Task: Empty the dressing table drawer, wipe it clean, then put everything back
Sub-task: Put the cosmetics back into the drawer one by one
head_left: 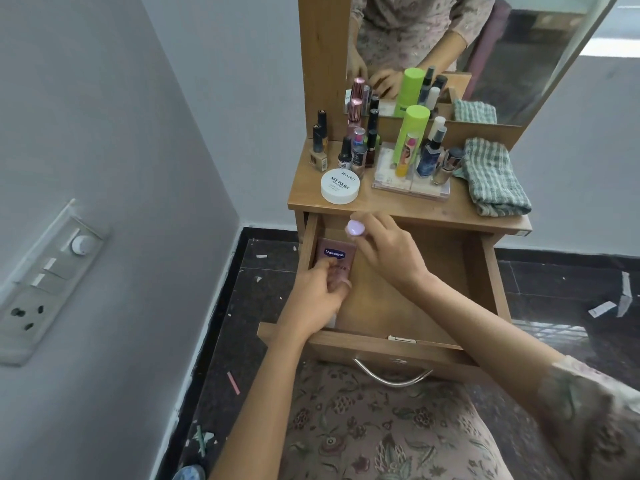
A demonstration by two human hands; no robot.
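Open drawer (pixel 485 271) holds one thing — a Vaseline tube (pixel 334 258) under left-hand fingers (pixel 337 284).

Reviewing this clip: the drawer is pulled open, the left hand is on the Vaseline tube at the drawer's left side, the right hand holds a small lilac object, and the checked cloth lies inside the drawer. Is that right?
Not quite. The head view shows the checked cloth folded on the tabletop at the right, not in the drawer. The rest holds: drawer open, left hand on the Vaseline tube, right hand holding the small lilac object.
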